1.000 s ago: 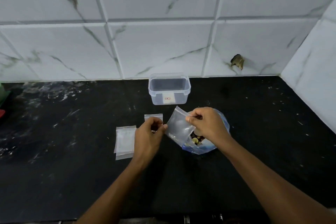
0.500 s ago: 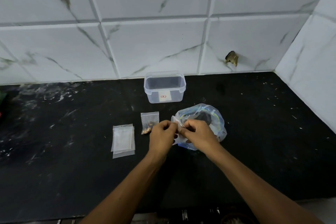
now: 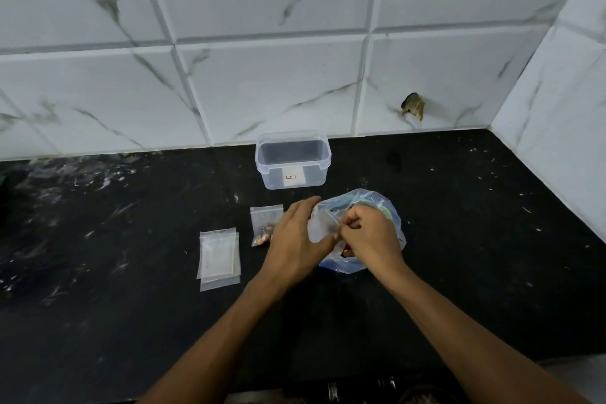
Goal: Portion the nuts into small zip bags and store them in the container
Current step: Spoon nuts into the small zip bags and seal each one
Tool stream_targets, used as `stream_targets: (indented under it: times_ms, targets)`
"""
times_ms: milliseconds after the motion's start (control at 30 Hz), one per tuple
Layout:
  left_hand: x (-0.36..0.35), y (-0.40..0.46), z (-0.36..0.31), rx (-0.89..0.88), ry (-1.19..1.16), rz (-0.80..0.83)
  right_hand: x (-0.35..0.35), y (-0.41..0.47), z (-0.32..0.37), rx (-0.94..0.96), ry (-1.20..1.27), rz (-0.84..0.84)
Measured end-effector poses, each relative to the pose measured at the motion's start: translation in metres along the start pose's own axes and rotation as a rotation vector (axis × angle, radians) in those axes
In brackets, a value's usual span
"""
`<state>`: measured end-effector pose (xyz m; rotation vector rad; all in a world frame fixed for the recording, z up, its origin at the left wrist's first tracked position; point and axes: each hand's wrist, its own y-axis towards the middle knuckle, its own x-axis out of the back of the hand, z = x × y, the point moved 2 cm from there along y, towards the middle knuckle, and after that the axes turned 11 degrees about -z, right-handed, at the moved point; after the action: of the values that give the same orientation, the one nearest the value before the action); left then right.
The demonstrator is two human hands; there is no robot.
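Both hands, left hand (image 3: 295, 239) and right hand (image 3: 370, 236), pinch a small clear zip bag (image 3: 319, 228) over the blue nut bag (image 3: 390, 207)

1. even, cool, fairly dim light; the white tiled wall (image 3: 262, 82) beyond the fingers is the brightest area.
2. the black counter (image 3: 98, 272) left of the fingers shows pale sheen.
3. grout lines bow toward the edges.
4. the forearms near the bottom edge look soft.

Single head view, looking forward-down, close over black counter (image 3: 131, 272), facing tiled wall (image 3: 262, 88).
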<state>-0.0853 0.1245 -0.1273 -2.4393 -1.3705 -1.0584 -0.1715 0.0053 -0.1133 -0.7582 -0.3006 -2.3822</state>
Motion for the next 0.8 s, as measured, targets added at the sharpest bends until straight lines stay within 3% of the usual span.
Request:
stream_targets:
  times_ms: [133,367,467,633,733,800]
  targets:
    - [-0.009,-0.003,0.004,-0.066,0.086,0.207,0.001,0.000,0.000,0.048,-0.059,-0.001]
    - [-0.012,-0.001,0.007,-0.152,0.078,0.000,0.001,0.003,0.002,0.063,-0.043,-0.017]
    - [-0.011,0.000,0.006,-0.185,0.079,-0.003,0.004,0.006,0.000,0.062,-0.052,0.021]
    - [-0.006,0.001,0.007,-0.083,-0.005,-0.027,0.015,0.014,-0.003,-0.014,0.091,0.088]
    - [0.000,0.001,0.016,0.032,-0.099,-0.004,0.034,0.027,-0.027,0.100,-0.267,0.019]
    - [0.002,-0.004,0.023,0.062,-0.144,0.028,0.041,0.029,-0.045,0.153,-0.555,0.071]
